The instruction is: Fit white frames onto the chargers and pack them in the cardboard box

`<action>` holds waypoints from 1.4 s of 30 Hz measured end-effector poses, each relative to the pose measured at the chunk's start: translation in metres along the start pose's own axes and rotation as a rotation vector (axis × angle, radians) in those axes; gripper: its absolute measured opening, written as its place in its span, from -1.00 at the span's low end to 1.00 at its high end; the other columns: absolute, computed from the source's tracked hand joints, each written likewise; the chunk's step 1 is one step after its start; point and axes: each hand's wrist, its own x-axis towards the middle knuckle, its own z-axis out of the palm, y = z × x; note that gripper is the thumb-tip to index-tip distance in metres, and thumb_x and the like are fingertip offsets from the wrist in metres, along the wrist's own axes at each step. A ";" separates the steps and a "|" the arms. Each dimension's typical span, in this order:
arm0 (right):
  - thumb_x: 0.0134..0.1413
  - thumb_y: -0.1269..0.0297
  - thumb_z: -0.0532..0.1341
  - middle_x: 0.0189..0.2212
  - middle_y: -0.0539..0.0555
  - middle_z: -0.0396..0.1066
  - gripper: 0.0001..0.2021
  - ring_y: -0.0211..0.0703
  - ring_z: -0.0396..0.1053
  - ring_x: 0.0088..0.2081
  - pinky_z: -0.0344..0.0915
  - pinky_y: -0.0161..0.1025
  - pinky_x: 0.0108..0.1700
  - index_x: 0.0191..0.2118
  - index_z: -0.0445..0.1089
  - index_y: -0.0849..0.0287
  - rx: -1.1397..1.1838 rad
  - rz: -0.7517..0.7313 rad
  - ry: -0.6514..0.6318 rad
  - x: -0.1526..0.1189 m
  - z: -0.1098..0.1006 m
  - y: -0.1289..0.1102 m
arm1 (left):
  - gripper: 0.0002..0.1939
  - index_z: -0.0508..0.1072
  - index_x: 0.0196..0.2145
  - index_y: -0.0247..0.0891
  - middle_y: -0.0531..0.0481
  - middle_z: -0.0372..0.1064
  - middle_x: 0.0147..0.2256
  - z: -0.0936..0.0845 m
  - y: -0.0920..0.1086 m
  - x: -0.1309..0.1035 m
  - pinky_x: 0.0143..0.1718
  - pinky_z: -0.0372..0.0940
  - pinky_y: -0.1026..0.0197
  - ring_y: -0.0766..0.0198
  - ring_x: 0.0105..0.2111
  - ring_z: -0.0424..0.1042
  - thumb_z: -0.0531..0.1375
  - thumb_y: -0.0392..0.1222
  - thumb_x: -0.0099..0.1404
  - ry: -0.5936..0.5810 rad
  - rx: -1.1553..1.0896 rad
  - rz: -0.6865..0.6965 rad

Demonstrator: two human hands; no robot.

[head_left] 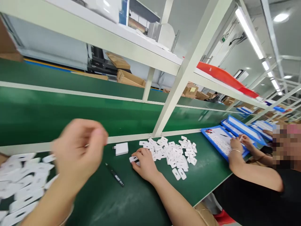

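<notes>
Head cam is looking fwd & down from head height, L hand (81, 146) showing close, R hand (145, 164) a bit farther, worktop (131, 204) spreading below. It's sitting tilted, so shelf rack (94, 40) is slanting across top.

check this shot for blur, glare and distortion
Head view: the left hand is blurred, the right hand sharper; head view: the ceiling tube light glares white, with faint reflections on the green panel; head view: things look stretched toward the edges, and pixelation covers part of a nearby person.

Room on green tabletop (98, 205) nearside of pen (114, 174); white pieces (29, 180) crowd left, white pile (172, 153) right; post (178, 89) behind pile.
</notes>
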 end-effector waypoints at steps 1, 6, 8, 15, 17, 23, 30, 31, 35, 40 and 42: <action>0.21 0.36 0.35 -0.01 0.16 0.42 -0.70 0.05 0.36 0.09 0.33 0.03 0.15 0.06 0.49 0.12 0.003 -0.009 0.007 0.000 0.000 0.001 | -0.81 0.44 -0.23 -0.20 0.11 0.40 -0.41 0.004 -0.001 0.005 -0.34 0.33 0.26 0.33 -0.44 0.42 0.08 -0.12 0.48 -0.048 0.046 0.039; 0.21 0.54 0.25 0.01 0.24 0.43 -0.62 0.11 0.37 0.07 0.37 0.08 0.12 0.12 0.49 0.15 -0.030 -0.089 0.024 0.002 0.000 0.005 | -0.68 0.41 0.06 -0.27 -0.19 0.43 0.01 0.040 -0.026 0.011 -0.15 0.40 0.12 0.04 -0.11 0.56 0.13 -0.07 0.44 -0.462 0.454 0.074; 0.20 0.57 0.24 -0.02 0.24 0.45 -0.64 0.11 0.39 0.03 0.39 0.07 0.09 0.07 0.50 0.15 -0.037 -0.120 0.028 0.005 0.000 0.008 | -0.46 0.29 0.25 -0.29 -0.28 0.32 0.16 0.054 -0.043 0.002 -0.11 0.43 0.09 -0.05 -0.01 0.56 0.20 -0.01 0.42 -0.644 0.525 0.092; 0.19 0.52 0.28 -0.10 0.18 0.45 -0.80 0.11 0.40 -0.05 0.38 0.02 -0.02 -0.09 0.43 0.17 -0.034 -0.085 0.029 0.012 -0.001 0.014 | -0.42 0.25 0.32 -0.24 -0.23 0.31 0.26 0.086 -0.085 -0.021 0.06 0.44 0.02 -0.09 0.12 0.51 0.27 -0.12 0.42 -0.849 0.483 0.282; 0.19 0.53 0.26 -0.12 0.14 0.45 -0.81 0.07 0.40 -0.06 0.37 -0.02 -0.04 -0.12 0.40 0.15 -0.019 -0.075 0.044 0.011 -0.002 0.013 | -0.50 0.30 0.28 -0.25 -0.22 0.37 0.22 0.087 -0.086 -0.019 0.04 0.44 -0.02 -0.11 0.08 0.52 0.25 -0.14 0.44 -0.832 0.481 0.295; 0.21 0.60 0.16 -0.18 0.10 0.44 -0.79 0.03 0.37 -0.07 0.30 -0.07 -0.06 -0.20 0.39 0.12 -0.016 -0.115 0.026 0.008 -0.001 0.002 | -0.49 0.25 0.33 -0.19 -0.23 0.40 0.19 0.064 -0.073 -0.040 -0.08 0.47 0.05 0.08 -0.15 0.58 0.16 -0.04 0.51 -0.695 -0.200 0.064; 0.22 0.32 0.33 -0.01 0.18 0.43 -0.63 0.15 0.33 0.09 0.28 0.12 0.12 0.13 0.42 0.09 0.061 -0.151 -0.038 0.003 -0.007 0.001 | -0.43 0.18 0.42 -0.08 -0.28 0.24 0.33 0.020 -0.046 -0.085 0.02 0.40 0.01 0.18 -0.16 0.50 0.12 0.04 0.55 -0.674 -0.791 -0.008; 0.21 0.33 0.34 0.01 0.20 0.43 -0.61 0.17 0.33 0.11 0.29 0.13 0.13 0.15 0.42 0.10 0.053 -0.146 -0.047 0.003 -0.008 0.003 | -0.44 0.16 0.43 -0.07 -0.28 0.24 0.33 0.016 -0.043 -0.088 -0.02 0.40 0.03 0.19 -0.17 0.48 0.10 0.04 0.56 -0.680 -0.829 0.001; 0.24 0.43 0.27 0.00 0.22 0.45 -0.72 0.17 0.35 0.10 0.32 0.14 0.10 0.05 0.47 0.13 0.007 -0.112 -0.037 0.005 -0.012 0.011 | -0.44 0.17 0.41 -0.08 -0.26 0.25 0.31 0.009 -0.039 -0.094 -0.06 0.36 0.04 0.21 -0.19 0.42 0.06 0.10 0.56 -0.701 -0.918 0.037; 0.20 0.42 0.30 -0.06 0.17 0.50 -0.83 0.16 0.40 0.06 0.33 0.11 0.06 -0.09 0.47 0.13 0.045 -0.094 -0.003 0.009 -0.013 0.013 | -0.51 0.22 0.31 -0.09 -0.26 0.20 0.33 0.008 -0.043 -0.097 -0.10 0.36 0.05 0.20 -0.19 0.40 0.06 0.13 0.55 -0.686 -0.947 0.066; 0.23 0.39 0.30 -0.10 0.14 0.52 -0.83 0.14 0.42 0.03 0.32 0.12 0.06 -0.08 0.47 0.11 0.098 -0.083 0.046 0.009 -0.016 0.011 | -0.52 0.19 0.32 -0.06 -0.24 0.17 0.34 0.008 -0.048 -0.097 -0.02 0.36 0.03 0.08 0.02 0.39 0.07 0.10 0.55 -0.701 -0.875 0.113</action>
